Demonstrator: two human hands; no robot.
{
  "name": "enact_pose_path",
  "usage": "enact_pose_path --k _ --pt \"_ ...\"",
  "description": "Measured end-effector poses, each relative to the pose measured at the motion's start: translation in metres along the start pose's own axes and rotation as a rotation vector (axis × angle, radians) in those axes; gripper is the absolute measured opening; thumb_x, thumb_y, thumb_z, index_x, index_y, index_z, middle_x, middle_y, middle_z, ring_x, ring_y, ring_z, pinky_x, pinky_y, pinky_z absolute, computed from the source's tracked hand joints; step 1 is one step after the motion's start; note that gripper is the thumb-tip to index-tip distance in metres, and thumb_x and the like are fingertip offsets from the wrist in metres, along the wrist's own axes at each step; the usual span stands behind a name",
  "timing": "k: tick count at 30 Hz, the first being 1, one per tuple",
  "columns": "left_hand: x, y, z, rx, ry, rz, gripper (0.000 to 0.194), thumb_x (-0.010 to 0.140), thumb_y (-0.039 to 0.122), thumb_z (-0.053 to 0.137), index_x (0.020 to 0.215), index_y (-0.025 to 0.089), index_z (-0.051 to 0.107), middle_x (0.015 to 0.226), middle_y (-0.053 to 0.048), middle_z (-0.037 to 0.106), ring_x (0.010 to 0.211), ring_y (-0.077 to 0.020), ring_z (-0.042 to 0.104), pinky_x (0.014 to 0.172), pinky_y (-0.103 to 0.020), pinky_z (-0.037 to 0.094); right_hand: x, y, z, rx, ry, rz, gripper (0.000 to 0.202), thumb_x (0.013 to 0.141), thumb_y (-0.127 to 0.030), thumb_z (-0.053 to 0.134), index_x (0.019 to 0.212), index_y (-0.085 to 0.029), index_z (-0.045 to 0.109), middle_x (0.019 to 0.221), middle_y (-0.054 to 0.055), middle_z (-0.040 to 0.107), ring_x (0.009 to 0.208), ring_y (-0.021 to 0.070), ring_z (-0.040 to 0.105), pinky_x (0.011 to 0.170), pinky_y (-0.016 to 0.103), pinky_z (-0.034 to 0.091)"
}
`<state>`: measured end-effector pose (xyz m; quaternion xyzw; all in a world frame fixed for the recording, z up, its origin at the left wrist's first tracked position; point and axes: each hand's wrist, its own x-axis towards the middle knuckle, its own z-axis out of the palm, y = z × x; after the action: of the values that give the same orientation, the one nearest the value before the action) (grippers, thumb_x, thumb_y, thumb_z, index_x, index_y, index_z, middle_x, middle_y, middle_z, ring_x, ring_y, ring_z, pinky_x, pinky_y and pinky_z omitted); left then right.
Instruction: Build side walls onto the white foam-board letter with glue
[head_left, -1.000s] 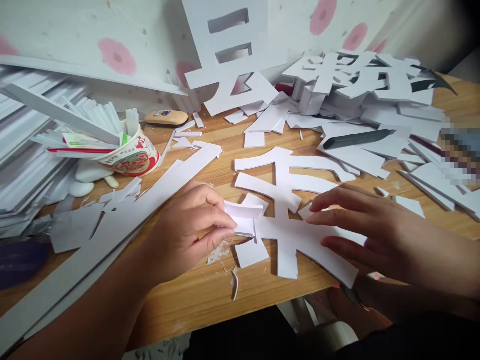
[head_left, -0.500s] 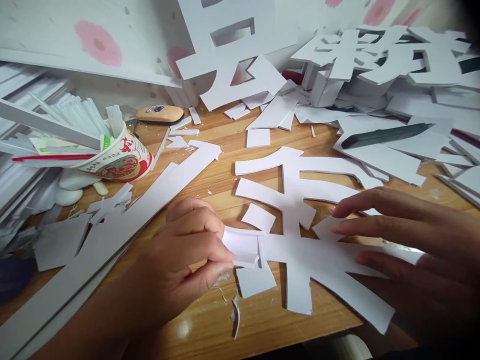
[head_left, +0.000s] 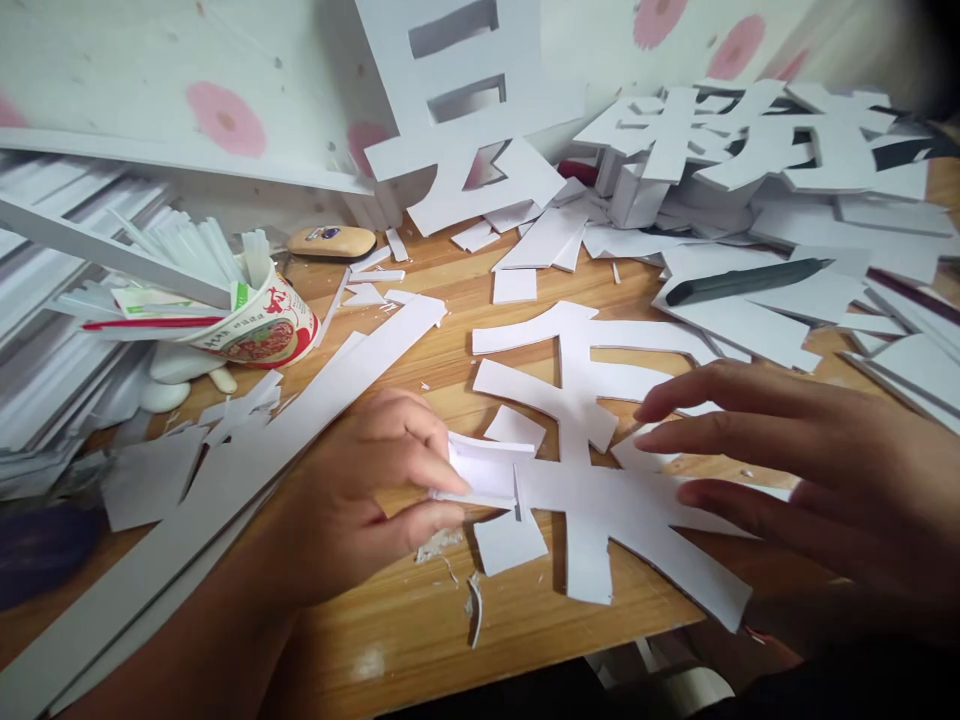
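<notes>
A large white foam-board character [head_left: 585, 490] lies flat on the wooden table. At its left end, thin upright strips [head_left: 484, 445] edge the stroke like low walls. My left hand [head_left: 390, 470] is closed around that end, fingertips at the near strip and thumb just below it. Over the character's right side, my right hand [head_left: 772, 450] hovers with its fingers spread, holding nothing. Small square white pieces lie beside the character, one [head_left: 511, 543] close to my left thumb and another [head_left: 516, 428] behind the strip.
Long white board strips [head_left: 300, 430] run diagonally on the left. A paper cup [head_left: 277, 325] holds translucent sticks behind them. White offcuts, a dark pen-like tool [head_left: 750, 280] and other cut characters [head_left: 675, 140] crowd the back right. A tan oval object [head_left: 331, 241] sits by the wall.
My left thumb and index finger have parted slightly at the strip. My right hand stays spread over the character. The whole view has shifted a little.
</notes>
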<state>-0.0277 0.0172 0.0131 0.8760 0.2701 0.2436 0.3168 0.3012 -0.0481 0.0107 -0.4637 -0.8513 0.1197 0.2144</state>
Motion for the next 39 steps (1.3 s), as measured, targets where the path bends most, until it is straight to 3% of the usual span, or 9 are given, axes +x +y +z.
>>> enact_pose_path --k 3,5,8,11,14,20,25,31,39 --pt "-0.003 -0.009 -0.003 -0.157 0.193 -0.158 0.01 0.086 0.019 0.057 0.09 0.026 0.063 0.085 0.0 0.06 0.083 -0.0155 0.055 0.074 -0.03 0.045 0.009 -0.012 0.002 0.052 -0.026 -0.051 0.027 0.092 -0.031 0.052 0.117 -0.034 0.061 0.12 0.003 0.06 0.1 0.0217 0.063 0.075 0.032 0.058" --pt "-0.002 -0.014 -0.004 -0.197 0.246 -0.311 0.007 0.086 0.021 0.058 0.09 0.025 0.062 0.082 0.001 0.06 0.074 -0.0131 0.055 0.066 -0.027 0.044 0.021 -0.025 0.006 0.109 0.005 -0.058 0.023 0.092 -0.027 0.051 0.113 -0.029 0.062 0.115 0.006 0.061 0.099 0.0211 0.062 0.077 0.032 0.057" --pt "0.001 -0.015 -0.003 -0.261 0.142 -0.476 0.012 0.083 0.03 0.061 0.092 0.021 0.062 0.078 0.0 0.06 0.068 -0.0125 0.053 0.061 -0.025 0.043 0.04 -0.043 0.017 0.154 0.001 -0.075 0.026 0.092 -0.021 0.051 0.115 -0.023 0.062 0.111 0.009 0.062 0.096 0.02 0.062 0.079 0.033 0.055" --pt "0.003 -0.012 0.0 -0.305 0.062 -0.533 0.021 0.082 0.037 0.061 0.093 0.019 0.062 0.08 -0.002 0.061 0.073 -0.0146 0.055 0.062 -0.026 0.042 0.051 -0.053 0.027 0.132 -0.042 -0.092 0.036 0.089 -0.014 0.052 0.123 -0.022 0.058 0.109 0.01 0.062 0.09 0.0196 0.061 0.078 0.034 0.054" --pt "0.004 -0.01 0.003 -0.334 0.032 -0.537 0.021 0.081 0.038 0.062 0.09 0.018 0.063 0.082 -0.002 0.06 0.074 -0.0148 0.054 0.065 -0.026 0.042 0.055 -0.054 0.03 0.111 -0.013 -0.113 0.04 0.085 -0.009 0.054 0.123 -0.022 0.057 0.11 0.009 0.062 0.091 0.0193 0.06 0.078 0.034 0.053" --pt "0.002 -0.015 0.008 -0.465 0.038 -0.52 0.023 0.081 0.038 0.063 0.092 0.018 0.063 0.082 -0.001 0.062 0.074 -0.0134 0.055 0.067 -0.026 0.041 0.05 -0.053 0.025 0.08 0.034 -0.123 0.026 0.089 -0.015 0.054 0.113 -0.018 0.063 0.108 0.01 0.062 0.095 0.0183 0.059 0.081 0.032 0.051" --pt "0.002 -0.014 0.004 -0.518 -0.027 -0.483 0.026 0.081 0.037 0.065 0.095 0.017 0.061 0.07 0.003 0.058 0.065 -0.0111 0.052 0.064 -0.026 0.04 0.045 -0.06 0.032 0.054 0.024 -0.173 0.023 0.091 -0.017 0.053 0.112 -0.016 0.063 0.105 0.01 0.063 0.089 0.0186 0.059 0.076 0.033 0.051" --pt "0.002 -0.015 0.003 -0.528 -0.071 -0.45 0.027 0.079 0.033 0.067 0.099 0.016 0.06 0.07 0.003 0.056 0.066 -0.0109 0.053 0.063 -0.025 0.041 0.055 -0.073 0.045 -0.055 0.2 -0.189 0.013 0.088 -0.023 0.058 0.093 -0.017 0.069 0.096 0.011 0.061 0.084 0.0211 0.055 0.073 0.036 0.046" --pt "0.0 -0.018 0.008 -0.602 -0.095 -0.432 0.023 0.083 0.031 0.064 0.1 0.017 0.057 0.064 0.003 0.058 0.057 -0.0097 0.055 0.053 -0.022 0.038 0.071 -0.093 0.06 -0.275 0.074 -0.192 0.018 0.089 -0.026 0.057 0.078 -0.018 0.069 0.073 0.005 0.064 0.076 0.0218 0.05 0.069 0.035 0.034"
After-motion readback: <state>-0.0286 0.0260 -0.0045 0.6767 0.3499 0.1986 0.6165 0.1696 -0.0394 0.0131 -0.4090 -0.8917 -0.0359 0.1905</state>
